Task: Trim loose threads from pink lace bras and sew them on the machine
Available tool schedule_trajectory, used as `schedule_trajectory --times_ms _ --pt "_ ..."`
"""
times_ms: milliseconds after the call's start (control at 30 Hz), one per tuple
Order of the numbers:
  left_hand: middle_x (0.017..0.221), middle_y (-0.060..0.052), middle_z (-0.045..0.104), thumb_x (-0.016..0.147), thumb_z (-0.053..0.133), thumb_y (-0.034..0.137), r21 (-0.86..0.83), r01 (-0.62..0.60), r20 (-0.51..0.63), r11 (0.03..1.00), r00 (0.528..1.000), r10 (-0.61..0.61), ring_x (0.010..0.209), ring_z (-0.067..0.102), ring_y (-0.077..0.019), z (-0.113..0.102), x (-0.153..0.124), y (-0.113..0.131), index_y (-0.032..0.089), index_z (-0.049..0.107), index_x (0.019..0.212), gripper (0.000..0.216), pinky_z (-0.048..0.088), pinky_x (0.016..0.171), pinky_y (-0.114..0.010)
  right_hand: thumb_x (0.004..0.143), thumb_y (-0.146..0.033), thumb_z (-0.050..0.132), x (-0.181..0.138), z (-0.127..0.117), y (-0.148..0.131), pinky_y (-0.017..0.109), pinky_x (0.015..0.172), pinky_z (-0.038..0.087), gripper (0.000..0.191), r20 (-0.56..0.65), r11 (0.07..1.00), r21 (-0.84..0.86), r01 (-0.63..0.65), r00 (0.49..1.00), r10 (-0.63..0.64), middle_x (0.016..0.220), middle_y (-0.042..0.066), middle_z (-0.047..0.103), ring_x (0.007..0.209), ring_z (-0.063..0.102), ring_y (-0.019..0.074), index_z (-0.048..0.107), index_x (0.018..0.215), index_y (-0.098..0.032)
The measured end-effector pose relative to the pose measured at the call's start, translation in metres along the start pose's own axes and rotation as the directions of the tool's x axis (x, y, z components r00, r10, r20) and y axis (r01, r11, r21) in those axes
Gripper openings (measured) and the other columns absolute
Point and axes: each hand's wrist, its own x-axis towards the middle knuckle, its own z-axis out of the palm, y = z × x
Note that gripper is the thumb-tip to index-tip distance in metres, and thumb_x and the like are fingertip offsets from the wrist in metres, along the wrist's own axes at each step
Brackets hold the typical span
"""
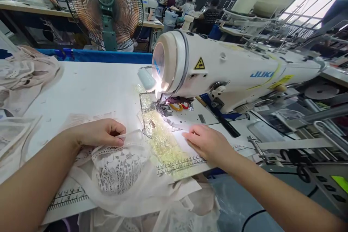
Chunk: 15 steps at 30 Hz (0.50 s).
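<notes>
A white lace bra piece (119,172) lies at the front of the sewing table, its sheer band hanging over the edge. My left hand (102,132) pinches the upper edge of that piece between thumb and fingers. To the right, my right hand (208,141) is closed near the metal tape guide (174,124), fingertips pressed together. What sits between those fingertips, if anything, is too small to make out. Both hands are in front of the lit needle area of the white sewing machine (223,67). The presser foot (162,108) stands apart from the lace.
Yellowish clear tape (163,137) covers the machine bed. Black-handled tweezers (227,125) lie right of the needle. Pale garments (24,76) are piled at left, with more fabric (185,214) below the front edge. A fan (104,11) stands behind; people work farther back.
</notes>
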Motion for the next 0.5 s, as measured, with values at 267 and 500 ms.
schedule_trajectory --times_ms 267,500 --pt "0.063 0.003 0.043 0.078 0.058 0.034 -0.027 0.007 0.016 1.000 1.000 -0.007 0.057 0.040 -0.0104 -0.001 0.002 -0.004 0.016 0.047 0.063 0.026 0.030 0.052 -0.021 0.085 -0.017 0.038 0.059 -0.004 -0.011 0.026 0.049 0.019 0.022 -0.020 1.000 -0.009 -0.010 1.000 0.010 0.071 0.002 0.052 0.062 0.041 0.0137 0.057 0.073 -0.018" --pt "0.062 0.003 0.040 0.077 0.058 0.032 0.011 0.011 -0.004 1.000 1.000 -0.011 0.056 0.036 -0.0097 -0.001 0.001 -0.003 0.016 0.047 0.062 0.025 0.029 0.051 -0.021 0.072 -0.002 0.040 0.072 -0.014 -0.015 0.028 0.049 0.019 0.023 0.042 0.995 0.001 0.096 0.995 -0.096 0.071 0.004 0.053 0.065 0.043 0.0147 0.052 0.058 -0.017"
